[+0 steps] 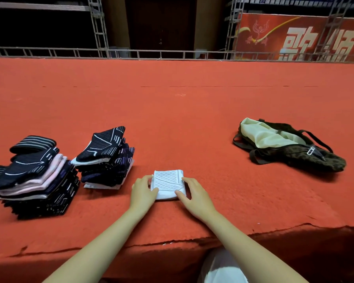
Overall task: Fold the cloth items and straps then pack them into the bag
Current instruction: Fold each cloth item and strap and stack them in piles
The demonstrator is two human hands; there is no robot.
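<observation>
Two cloth stacks [65, 170] flank left.

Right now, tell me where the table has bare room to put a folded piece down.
Bare red cloth lies between the white cloth and the bag, and across the far side behind both. The near left is crowded: two stacks sit close together, beside the left hand.

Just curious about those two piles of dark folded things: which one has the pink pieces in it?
The far-left pile, the wider, more spread-out one. Pink layers show through its middle. The other pile, nearer the hands, shows only dark and white pieces.
</observation>
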